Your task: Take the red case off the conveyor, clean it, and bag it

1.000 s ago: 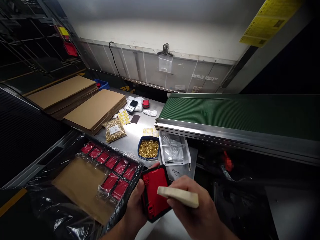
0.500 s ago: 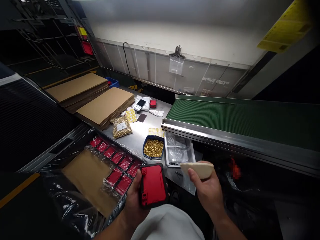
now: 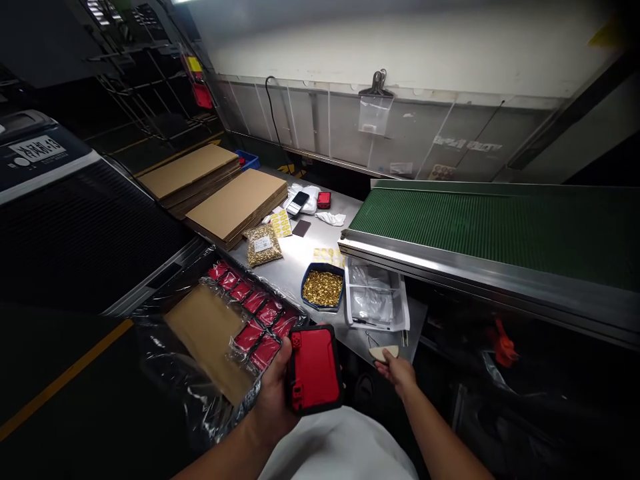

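My left hand [image 3: 275, 398] is closed around a red case with a black border [image 3: 316, 370], held upright in front of my body. My right hand [image 3: 400, 375] grips a cream, half-moon-shaped pad [image 3: 385, 353] at the front edge of the metal table, just below a white divided tray [image 3: 404, 303]. Small metal tweezers-like tools lie on the table beside the pad; their kind is hard to make out. To the left, wrapped red cases [image 3: 255, 300] sit in a box lined with clear plastic. Behind my hands, a blue bin [image 3: 305, 299] contains small gold-coloured pieces.
A green conveyor belt [image 3: 450, 223] runs along the right. Cardboard stacks [image 3: 237, 203] stand at the left, near a bag of gold-coloured pieces [image 3: 263, 245]. Farther back are a scale-like device [image 3: 299, 202], another red case [image 3: 324, 199] and yellow sticker sheets [image 3: 281, 223].
My right hand has moved forward and down to the table edge, still gripping the cream pad. My left hand keeps the red case. The camera view has turned slightly left.
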Motion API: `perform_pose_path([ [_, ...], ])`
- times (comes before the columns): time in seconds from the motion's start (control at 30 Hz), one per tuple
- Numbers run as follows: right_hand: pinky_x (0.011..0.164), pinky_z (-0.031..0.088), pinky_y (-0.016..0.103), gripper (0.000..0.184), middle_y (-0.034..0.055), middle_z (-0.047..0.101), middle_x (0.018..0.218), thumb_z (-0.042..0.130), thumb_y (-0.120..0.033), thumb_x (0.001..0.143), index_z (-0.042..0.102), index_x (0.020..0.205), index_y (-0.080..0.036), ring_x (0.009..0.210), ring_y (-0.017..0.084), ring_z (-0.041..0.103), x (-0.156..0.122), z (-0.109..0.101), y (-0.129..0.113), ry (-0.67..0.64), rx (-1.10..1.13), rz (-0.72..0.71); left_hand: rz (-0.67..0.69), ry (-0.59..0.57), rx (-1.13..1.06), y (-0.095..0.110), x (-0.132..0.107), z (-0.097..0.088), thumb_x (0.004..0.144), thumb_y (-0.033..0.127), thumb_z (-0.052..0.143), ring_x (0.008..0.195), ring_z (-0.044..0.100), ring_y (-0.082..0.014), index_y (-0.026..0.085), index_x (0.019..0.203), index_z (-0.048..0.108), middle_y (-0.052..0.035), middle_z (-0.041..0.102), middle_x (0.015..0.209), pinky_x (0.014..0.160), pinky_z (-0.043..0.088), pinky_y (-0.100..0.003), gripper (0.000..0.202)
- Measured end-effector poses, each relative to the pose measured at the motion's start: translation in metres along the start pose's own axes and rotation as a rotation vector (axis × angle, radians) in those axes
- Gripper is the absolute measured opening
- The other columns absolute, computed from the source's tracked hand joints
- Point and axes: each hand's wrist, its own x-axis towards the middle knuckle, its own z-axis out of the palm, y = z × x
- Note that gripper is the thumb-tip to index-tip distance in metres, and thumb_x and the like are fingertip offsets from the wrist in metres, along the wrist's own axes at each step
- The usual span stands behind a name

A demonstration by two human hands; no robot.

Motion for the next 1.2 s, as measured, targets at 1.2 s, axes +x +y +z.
perform_pose_path([
  [1.2, 0.092, 0.05, 0.036, 0.035, 0.0089, 0.061, 0.116, 0.051, -0.044, 0.093, 0.055, 0.12, -0.022, 0.103, 0.021, 0.059, -0.271, 0.015, -0.113, -0.798, -0.043, -0.779, 0.752, -0.484, 1.337, 0.028, -0.006, -0.016, 0.068, 0.046, 0.081, 0.125, 0.045, -0.0322, 0.021, 0.149, 0.024, -0.0147, 0.043, 0.138, 0.107, 0.04, -0.04, 0.103],
])
